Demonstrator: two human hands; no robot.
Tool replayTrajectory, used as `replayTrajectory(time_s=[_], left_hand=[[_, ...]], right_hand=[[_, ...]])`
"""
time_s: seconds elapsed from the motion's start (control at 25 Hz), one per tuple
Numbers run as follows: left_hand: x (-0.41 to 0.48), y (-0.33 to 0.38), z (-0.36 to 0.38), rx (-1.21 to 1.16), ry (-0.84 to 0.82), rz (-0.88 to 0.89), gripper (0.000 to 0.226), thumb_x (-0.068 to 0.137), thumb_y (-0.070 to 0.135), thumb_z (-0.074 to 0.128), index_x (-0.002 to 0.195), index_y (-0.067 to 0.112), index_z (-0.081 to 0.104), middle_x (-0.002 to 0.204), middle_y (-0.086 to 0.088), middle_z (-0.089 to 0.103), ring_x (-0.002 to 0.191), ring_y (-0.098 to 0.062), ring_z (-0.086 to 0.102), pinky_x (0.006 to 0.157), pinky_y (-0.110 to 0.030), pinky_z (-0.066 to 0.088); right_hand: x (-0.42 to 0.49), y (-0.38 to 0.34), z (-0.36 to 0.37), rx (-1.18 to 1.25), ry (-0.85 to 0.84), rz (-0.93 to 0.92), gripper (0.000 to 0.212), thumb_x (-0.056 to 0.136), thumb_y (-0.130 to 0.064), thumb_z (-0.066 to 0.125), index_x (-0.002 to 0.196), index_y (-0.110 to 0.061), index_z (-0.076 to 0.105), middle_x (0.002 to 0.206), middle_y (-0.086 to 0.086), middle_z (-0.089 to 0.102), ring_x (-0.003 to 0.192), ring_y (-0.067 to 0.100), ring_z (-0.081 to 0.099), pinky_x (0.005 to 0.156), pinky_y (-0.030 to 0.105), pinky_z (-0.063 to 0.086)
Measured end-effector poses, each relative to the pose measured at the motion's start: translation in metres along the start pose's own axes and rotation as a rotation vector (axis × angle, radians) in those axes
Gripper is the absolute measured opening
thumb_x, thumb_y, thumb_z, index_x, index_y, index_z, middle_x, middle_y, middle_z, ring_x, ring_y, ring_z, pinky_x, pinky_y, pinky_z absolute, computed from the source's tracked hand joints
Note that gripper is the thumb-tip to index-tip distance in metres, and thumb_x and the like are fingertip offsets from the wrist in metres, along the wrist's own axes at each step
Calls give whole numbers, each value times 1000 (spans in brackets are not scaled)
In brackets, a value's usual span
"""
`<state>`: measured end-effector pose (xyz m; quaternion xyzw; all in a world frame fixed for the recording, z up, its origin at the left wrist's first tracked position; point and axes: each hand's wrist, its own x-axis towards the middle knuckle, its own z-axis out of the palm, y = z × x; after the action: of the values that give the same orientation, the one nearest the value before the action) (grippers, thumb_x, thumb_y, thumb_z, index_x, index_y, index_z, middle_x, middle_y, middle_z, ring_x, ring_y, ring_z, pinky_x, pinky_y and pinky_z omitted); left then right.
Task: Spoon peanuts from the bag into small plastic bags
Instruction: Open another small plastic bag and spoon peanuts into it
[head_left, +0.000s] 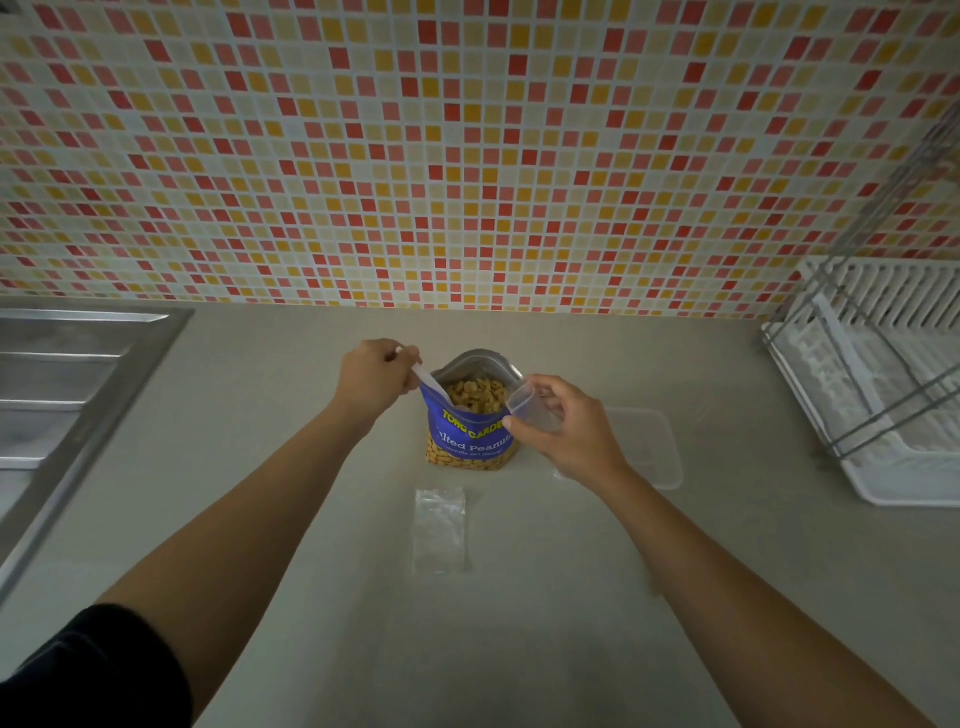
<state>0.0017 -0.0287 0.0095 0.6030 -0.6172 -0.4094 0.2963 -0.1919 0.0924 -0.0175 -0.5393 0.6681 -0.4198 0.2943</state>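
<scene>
A person's two bare forearms reach forward over a pale grey-beige countertop (519, 649) toward an upright blue foil pouch of peanuts (470, 434), open at the top, its silver lining showing. Yellow capitals on the pouch read "TONG GARDE", the last letter hidden by a thumb. Below, white lettering reads "lted Peanu", the ends cut off by folds and fingers. A smaller line under that is too small to read. Pale yellow peanuts (475, 393) fill the pouch's mouth, and more are pictured along its lower edge.

The left hand (376, 376), at the pouch's left top corner, is curled around the handle of a white plastic spoon (427, 381) that slants down into the opening; the bowl is hidden inside.

The right hand (563, 426), at the pouch's right top corner, pinches a small clear plastic bag (530, 410) between thumb and fingers, its mouth rounded open and tipped toward the peanuts.

In front of the pouch a second small clear plastic bag (440, 530) lies flat. Right of the pouch, partly behind the right hand, sits a shallow clear plastic container (649, 452). Far left is a steel sink drainboard (78, 374), far right a white dish rack (883, 415). Behind the pouch rises a wall of red, orange and cream mosaic tiles (467, 156).
</scene>
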Motion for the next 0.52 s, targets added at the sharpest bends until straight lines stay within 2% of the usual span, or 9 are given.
replayTrajectory(time_s=[0.12, 0.28, 0.44, 0.52], left_hand=[[1, -5, 0, -147, 7, -74, 23, 94, 18, 48, 86, 4, 64, 69, -6, 61, 65, -14, 56, 63, -22, 50], [7, -11, 1, -286, 43, -188, 23, 94, 18, 49, 87, 1, 65, 68, -9, 60, 64, -16, 56, 62, -23, 49], [15, -12, -2, -384, 53, -260, 26, 93, 16, 50, 74, 4, 63, 65, -10, 58, 60, -18, 53, 61, -24, 48], [19, -12, -4, -431, 52, -300, 25, 93, 15, 50, 73, 4, 62, 64, -11, 56, 58, -17, 52, 60, -24, 47]], right_hand=[[2, 1, -1, -4, 2, 4, 51, 71, -32, 77, 117, -21, 56, 108, -9, 63, 101, 6, 58, 72, -3, 41], [4, -1, -3, -6, -5, 10, 53, 70, -28, 79, 117, -18, 57, 109, -6, 63, 100, 6, 57, 71, -4, 40], [6, -5, -6, -32, 18, -18, 51, 69, -26, 80, 115, -18, 58, 105, -7, 62, 95, 6, 56, 71, -1, 41], [11, -8, -8, -54, 32, -29, 53, 68, -27, 80, 116, -19, 58, 107, -6, 62, 96, 7, 57, 73, 2, 42]])
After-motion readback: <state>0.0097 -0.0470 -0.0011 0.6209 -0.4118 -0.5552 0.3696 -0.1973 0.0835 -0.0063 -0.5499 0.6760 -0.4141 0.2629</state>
